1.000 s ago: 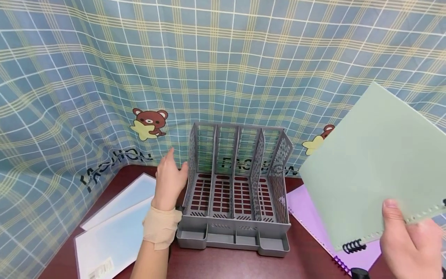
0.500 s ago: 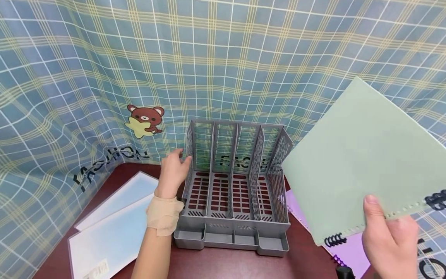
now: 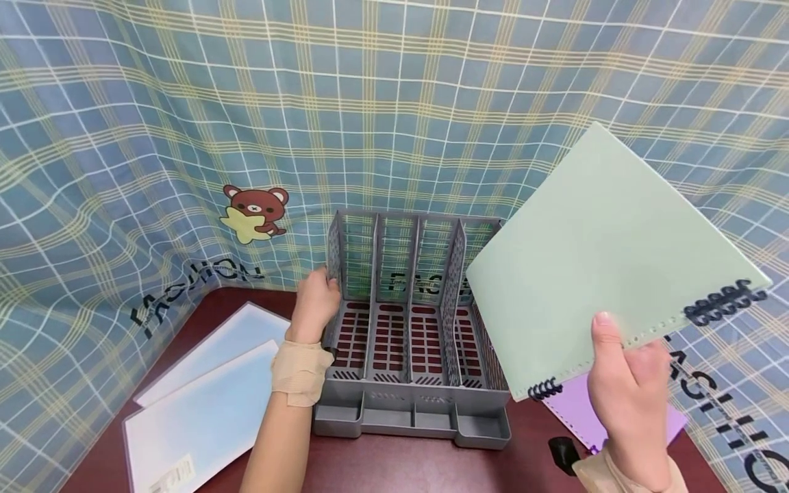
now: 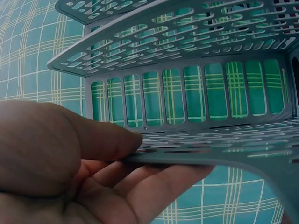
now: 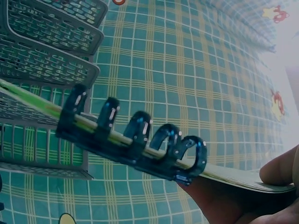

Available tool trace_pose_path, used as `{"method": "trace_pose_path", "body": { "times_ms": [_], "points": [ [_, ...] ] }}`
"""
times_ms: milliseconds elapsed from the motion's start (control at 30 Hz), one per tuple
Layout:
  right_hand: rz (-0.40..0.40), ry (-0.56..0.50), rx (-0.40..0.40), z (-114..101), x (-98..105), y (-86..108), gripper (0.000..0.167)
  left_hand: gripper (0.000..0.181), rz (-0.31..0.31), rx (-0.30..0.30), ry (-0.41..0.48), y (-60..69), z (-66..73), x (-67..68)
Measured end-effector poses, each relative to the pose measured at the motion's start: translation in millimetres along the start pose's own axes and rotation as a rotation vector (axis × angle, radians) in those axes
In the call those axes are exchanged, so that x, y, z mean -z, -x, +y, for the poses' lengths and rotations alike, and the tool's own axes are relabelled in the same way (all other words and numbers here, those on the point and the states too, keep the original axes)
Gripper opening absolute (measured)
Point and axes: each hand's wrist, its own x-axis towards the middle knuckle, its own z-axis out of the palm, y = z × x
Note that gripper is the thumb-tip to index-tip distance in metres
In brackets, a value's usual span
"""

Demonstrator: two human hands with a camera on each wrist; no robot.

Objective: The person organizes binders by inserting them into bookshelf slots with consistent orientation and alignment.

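Note:
A grey file organizer (image 3: 413,394) with upright perforated dividers stands in the middle of the table. My left hand (image 3: 316,305) grips its left side panel, thumb on the inner face and fingers beneath or outside, as the left wrist view shows. In my right hand (image 3: 631,397) is a pale green ring-bound notebook (image 3: 610,253), pinched at its punched edge with the thumb on the cover. The notebook is held up, tilted, in front of the organizer's right side, which it partly hides. Its black binding rings (image 5: 138,133) show large in the right wrist view.
Two bluish-white folders (image 3: 203,418) overlap on the dark red table (image 3: 394,465) at the left. A purple notebook (image 3: 582,411) lies at the right, partly covered from view. Beside it is a small black object (image 3: 562,453). Plaid cloth (image 3: 394,123) hangs behind.
My right hand has moved left with the green notebook, closer to the organizer. My left hand, at first apart with fingers extended, has closed on the organizer's left panel.

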Motion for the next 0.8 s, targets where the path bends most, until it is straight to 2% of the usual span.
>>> {"method": "trace_pose_path", "body": {
  "times_ms": [67, 267, 467, 567, 733, 800],
  "points": [
    [-0.013, -0.008, 0.018, 0.5, -6.0, -0.7, 0.016, 0.032, -0.001, 0.015, 0.003, 1.0, -0.4, 1.0],
    [0.009, 0.131, 0.020, 8.4, -15.5, -2.0, 0.038, 0.028, -0.016, 0.019, 0.005, -0.2, -2.5, 1.5],
    [-0.031, 0.129, 0.051, 17.1, -22.4, -2.2, 0.027, 0.025, -0.019, 0.015, -0.025, -2.4, -2.4, -0.1],
    [-0.054, 0.120, 0.060, 22.3, -27.2, -1.3, 0.027, 0.031, -0.027, 0.027, -0.031, -2.5, -1.5, -0.2],
    [-0.076, 0.189, 0.046, 33.5, -37.8, -1.7, 0.030, 0.024, -0.020, 0.020, -0.015, -0.6, -1.5, 0.6],
    [-0.088, 0.215, 0.030, 37.2, -42.7, -1.5, 0.031, 0.026, -0.011, 0.007, -0.013, -0.5, -2.4, 1.1]
  ]
}}
